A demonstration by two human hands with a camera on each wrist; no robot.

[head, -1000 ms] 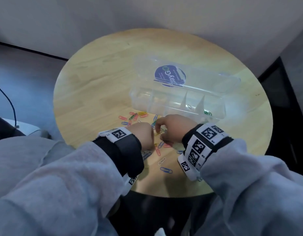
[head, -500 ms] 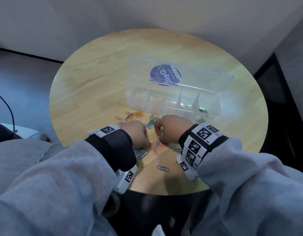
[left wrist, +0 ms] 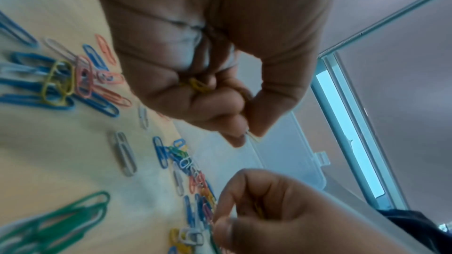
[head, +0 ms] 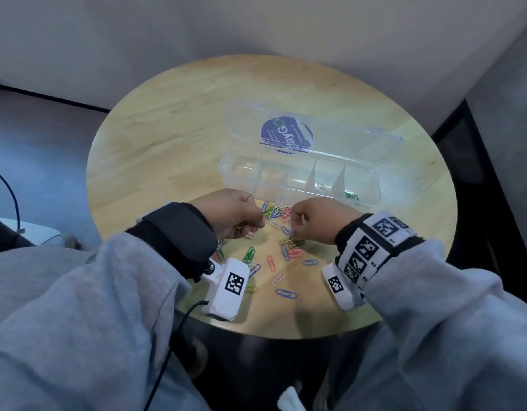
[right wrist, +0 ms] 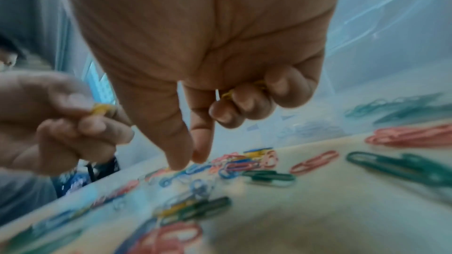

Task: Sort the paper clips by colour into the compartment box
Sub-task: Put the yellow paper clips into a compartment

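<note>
Coloured paper clips (head: 281,256) lie scattered on the round wooden table (head: 167,149), in front of the clear compartment box (head: 244,173). Its lid (head: 360,143) stands open. Green clips (head: 351,195) lie in the right end compartment and pale ones (head: 323,186) in the one beside it. My left hand (head: 260,223) hovers over the pile with its fingers curled round yellow clips (left wrist: 198,86). My right hand (head: 295,229) holds yellow clips (right wrist: 229,94) in its curled fingers, while its thumb and forefinger (right wrist: 188,161) reach down to the heap (right wrist: 244,161).
The table edge (head: 286,333) runs just under my wrists. A wall rises right behind the table. A cable (head: 10,191) hangs at the far left above the floor. Loose green clips (left wrist: 61,219) and blue ones (left wrist: 36,84) lie near my left hand.
My left hand has lifted and drawn a little to the left, so the gap between the two hands is wider. The right hand stays over the heap.
</note>
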